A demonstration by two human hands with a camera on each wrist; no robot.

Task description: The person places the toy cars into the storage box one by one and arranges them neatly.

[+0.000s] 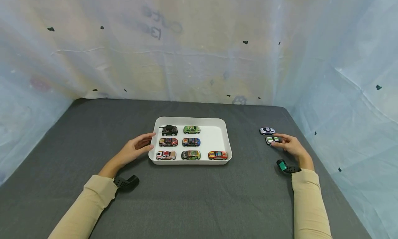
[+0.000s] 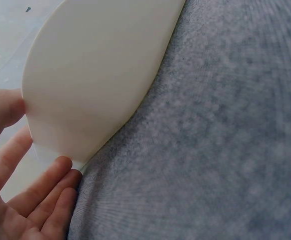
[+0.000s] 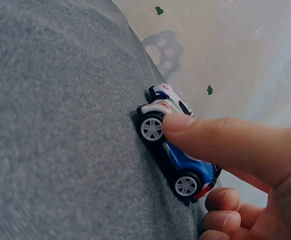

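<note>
My left hand (image 1: 134, 150) lies at the left end of a white tray (image 1: 219, 139), its fingers fairly straight and the fingertips against the rim. Up close, the left wrist view has fingertips (image 2: 63, 165) right at the tray's outer wall (image 2: 100, 75). Far to the right, my right hand (image 1: 290, 144) pinches a small white-and-green toy car (image 1: 269, 140) between thumb and index finger. The car's wheels are at the grey cloth, and blue paint shows on its side (image 3: 188, 162) in the right wrist view. Just beyond it stands a white-and-purple toy car (image 1: 266, 131).
Several toy cars stand in rows inside the tray, among them a black one (image 1: 169, 130), a light green one (image 1: 191, 129) and a red-and-yellow one (image 1: 217, 155). Grey cloth (image 1: 199, 197) covers the table, with pale sheeting (image 1: 199, 59) hanging behind and at the sides.
</note>
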